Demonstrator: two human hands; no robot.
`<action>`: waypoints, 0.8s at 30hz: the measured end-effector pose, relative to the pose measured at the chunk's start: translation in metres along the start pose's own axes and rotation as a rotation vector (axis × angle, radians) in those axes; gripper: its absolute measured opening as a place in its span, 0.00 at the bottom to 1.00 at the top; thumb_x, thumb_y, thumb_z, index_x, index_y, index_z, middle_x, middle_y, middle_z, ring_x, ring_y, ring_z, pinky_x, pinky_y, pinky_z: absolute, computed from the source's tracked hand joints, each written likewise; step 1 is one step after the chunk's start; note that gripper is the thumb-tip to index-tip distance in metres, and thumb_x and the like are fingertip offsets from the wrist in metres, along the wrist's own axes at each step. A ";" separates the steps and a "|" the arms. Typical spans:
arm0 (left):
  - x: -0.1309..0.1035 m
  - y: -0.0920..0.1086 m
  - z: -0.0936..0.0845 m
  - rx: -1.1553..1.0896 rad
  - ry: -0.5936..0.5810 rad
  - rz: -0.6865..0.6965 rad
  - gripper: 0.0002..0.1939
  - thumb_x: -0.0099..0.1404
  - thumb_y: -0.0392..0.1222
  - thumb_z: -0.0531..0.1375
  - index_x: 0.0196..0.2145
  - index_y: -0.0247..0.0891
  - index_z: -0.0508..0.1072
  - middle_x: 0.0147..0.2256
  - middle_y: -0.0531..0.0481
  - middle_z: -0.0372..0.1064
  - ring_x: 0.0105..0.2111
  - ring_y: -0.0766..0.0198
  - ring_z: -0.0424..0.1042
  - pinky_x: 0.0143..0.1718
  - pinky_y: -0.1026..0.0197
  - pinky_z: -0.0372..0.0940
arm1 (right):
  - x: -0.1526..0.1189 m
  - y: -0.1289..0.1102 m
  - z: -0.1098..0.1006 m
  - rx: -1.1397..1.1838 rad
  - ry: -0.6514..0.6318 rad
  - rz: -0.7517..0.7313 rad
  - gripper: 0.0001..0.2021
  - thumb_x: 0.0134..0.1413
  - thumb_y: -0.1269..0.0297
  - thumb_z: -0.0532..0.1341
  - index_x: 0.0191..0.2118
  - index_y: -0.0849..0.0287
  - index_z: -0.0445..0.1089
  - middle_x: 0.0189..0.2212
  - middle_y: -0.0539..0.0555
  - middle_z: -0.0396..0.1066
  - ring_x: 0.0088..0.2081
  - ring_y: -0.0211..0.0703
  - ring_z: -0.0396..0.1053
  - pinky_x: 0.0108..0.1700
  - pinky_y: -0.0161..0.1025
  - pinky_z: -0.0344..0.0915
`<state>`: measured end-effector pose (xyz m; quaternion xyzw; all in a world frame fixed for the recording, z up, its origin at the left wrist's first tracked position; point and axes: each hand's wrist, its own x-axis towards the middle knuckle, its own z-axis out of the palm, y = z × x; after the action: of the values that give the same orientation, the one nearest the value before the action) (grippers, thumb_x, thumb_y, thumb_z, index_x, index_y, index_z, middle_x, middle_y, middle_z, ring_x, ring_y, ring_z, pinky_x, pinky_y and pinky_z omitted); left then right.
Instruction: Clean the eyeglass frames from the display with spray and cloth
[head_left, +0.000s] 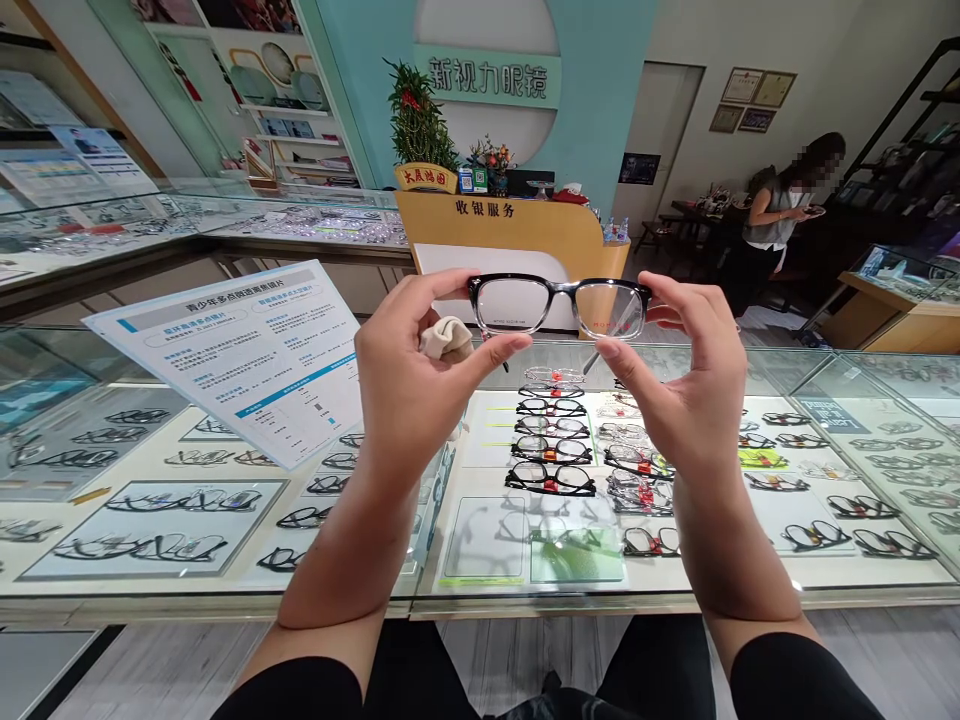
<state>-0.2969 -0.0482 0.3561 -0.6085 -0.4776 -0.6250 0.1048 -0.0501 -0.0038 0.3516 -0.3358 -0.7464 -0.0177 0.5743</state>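
Observation:
Held up in front of me is a pair of eyeglasses [561, 288] with a dark upper rim and a clear lower rim. My left hand [420, 350] grips its left end between thumb and fingers, and a crumpled pale cloth [447, 340] is tucked in the same palm. At the other end, my right hand [690, 360] pinches the frame, its thumb below the lens. Printed marks show on both lenses. Below the hands, rows of eyeglasses [551, 480] lie inside a glass display case [465, 605].
A printed sheet [247, 360] stands tilted on the case to the left. Beyond is a wooden counter [525, 225] with a potted plant [420, 120]. A person [780, 215] stands at the back right, looking at something in their hands. More glass cases [907, 300] stand at right.

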 end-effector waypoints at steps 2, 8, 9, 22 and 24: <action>-0.001 0.000 0.000 0.012 0.011 0.015 0.27 0.61 0.60 0.81 0.54 0.56 0.83 0.49 0.48 0.84 0.46 0.49 0.82 0.42 0.46 0.80 | 0.000 0.000 -0.001 0.011 -0.009 0.002 0.26 0.71 0.44 0.68 0.69 0.43 0.73 0.56 0.61 0.77 0.56 0.62 0.77 0.60 0.67 0.78; -0.003 0.000 0.001 0.048 0.035 0.050 0.28 0.61 0.61 0.81 0.55 0.56 0.82 0.49 0.47 0.82 0.47 0.49 0.83 0.44 0.44 0.80 | 0.001 0.000 -0.002 0.039 -0.040 0.029 0.26 0.71 0.46 0.68 0.69 0.43 0.74 0.58 0.61 0.76 0.57 0.63 0.77 0.61 0.68 0.77; -0.003 0.000 0.002 0.053 0.041 0.057 0.28 0.61 0.61 0.81 0.55 0.56 0.82 0.49 0.47 0.82 0.47 0.49 0.82 0.44 0.45 0.80 | 0.001 0.000 -0.002 0.046 -0.050 0.037 0.26 0.71 0.45 0.68 0.69 0.43 0.74 0.58 0.61 0.77 0.58 0.63 0.77 0.61 0.68 0.77; -0.005 -0.001 0.007 0.021 0.101 0.199 0.32 0.57 0.57 0.84 0.55 0.48 0.82 0.47 0.47 0.79 0.46 0.52 0.79 0.41 0.51 0.74 | 0.002 0.012 -0.002 0.198 -0.146 0.062 0.26 0.71 0.49 0.70 0.70 0.46 0.75 0.58 0.61 0.77 0.57 0.57 0.79 0.61 0.60 0.79; -0.006 -0.003 0.006 -0.007 0.075 0.192 0.33 0.57 0.56 0.84 0.56 0.49 0.81 0.48 0.46 0.77 0.49 0.49 0.79 0.43 0.50 0.75 | 0.002 0.013 -0.001 0.231 -0.162 0.074 0.26 0.71 0.50 0.71 0.70 0.46 0.75 0.58 0.60 0.77 0.57 0.57 0.79 0.62 0.60 0.79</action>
<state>-0.2936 -0.0453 0.3485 -0.6281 -0.4104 -0.6362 0.1799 -0.0425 0.0068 0.3490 -0.2951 -0.7744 0.1167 0.5474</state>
